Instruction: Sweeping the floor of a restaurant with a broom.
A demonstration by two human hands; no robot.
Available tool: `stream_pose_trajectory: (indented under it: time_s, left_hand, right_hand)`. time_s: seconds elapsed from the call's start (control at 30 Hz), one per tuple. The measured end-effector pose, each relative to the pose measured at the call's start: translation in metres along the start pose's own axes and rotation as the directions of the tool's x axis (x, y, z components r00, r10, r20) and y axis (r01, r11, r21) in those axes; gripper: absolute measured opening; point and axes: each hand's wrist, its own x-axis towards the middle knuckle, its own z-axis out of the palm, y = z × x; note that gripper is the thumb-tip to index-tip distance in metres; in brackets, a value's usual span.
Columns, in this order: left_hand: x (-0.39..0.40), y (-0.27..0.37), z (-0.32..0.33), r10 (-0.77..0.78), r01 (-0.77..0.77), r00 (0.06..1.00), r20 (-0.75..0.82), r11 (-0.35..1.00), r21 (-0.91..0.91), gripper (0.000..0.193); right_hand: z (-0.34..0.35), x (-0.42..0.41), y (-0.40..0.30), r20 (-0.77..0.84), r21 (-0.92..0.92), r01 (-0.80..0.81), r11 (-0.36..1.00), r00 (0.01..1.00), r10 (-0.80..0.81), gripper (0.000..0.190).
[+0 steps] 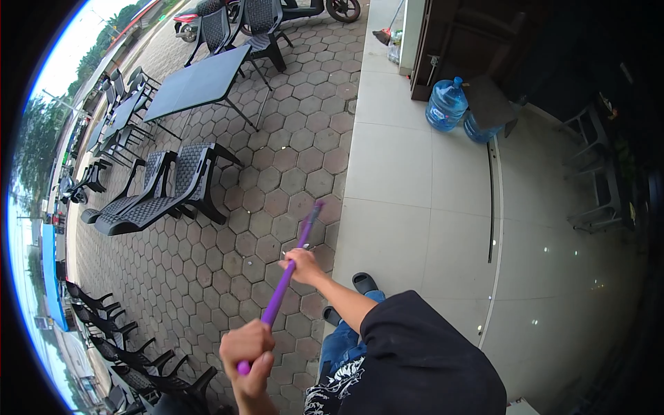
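Observation:
A long purple pole [280, 296] runs up from the bottom of the view towards the edge between paving and tile. Its blurred purple far end [315, 210] is over the hexagonal pavers; whether that end is a broom head cannot be told. My left hand [248, 351] grips the pole close to its near end, whose rounded tip shows beside the thumb. Farther along, my right hand [302, 266] is closed around the shaft, arm stretched out. Small pale bits [306, 247] show on the paving just beyond the right hand.
Black woven plastic chairs [194, 168] tilt forward on the paving beside a folding table [199, 80]. Several more chairs [137, 358] stand at lower left. On the tiled floor [389, 166] are blue water jugs [447, 106] by a dark stool [490, 104]. A metal door track [490, 207] crosses the tiles.

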Motion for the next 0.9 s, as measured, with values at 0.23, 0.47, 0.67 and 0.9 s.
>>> stream_pose_trajectory:
  time_s: [0.23, 0.47, 0.67, 0.9]
  left_hand:
    - [0.003, 0.075, -0.027, -0.023, -0.056, 0.975, -0.220, 0.938, -0.343, 0.034]
    - [-0.023, -0.044, 0.025, -0.289, 0.153, 0.912, -0.290, 0.898, -0.412, 0.028]
    - [-0.079, 0.024, 0.017, -0.041, 0.017, 0.753, -0.656, 0.999, -0.043, 0.026]
    - [-0.223, 0.171, 0.118, 0.328, 0.131, 0.351, -0.877, 0.910, 0.393, 0.040]
  right_hand:
    - [-0.083, -0.054, -0.041, 0.167, -0.202, 0.350, 0.915, 0.932, -0.320, 0.023]
    - [-0.080, -0.095, 0.100, 0.204, -0.477, -0.056, 0.877, 0.964, 0.172, 0.019]
    - [0.020, -0.049, 0.018, 0.317, -0.083, 0.352, 0.932, 0.896, -0.310, 0.024]
    - [-0.012, -0.159, -0.038, 0.767, 0.315, 0.492, 0.812, 0.372, -0.523, 0.024]
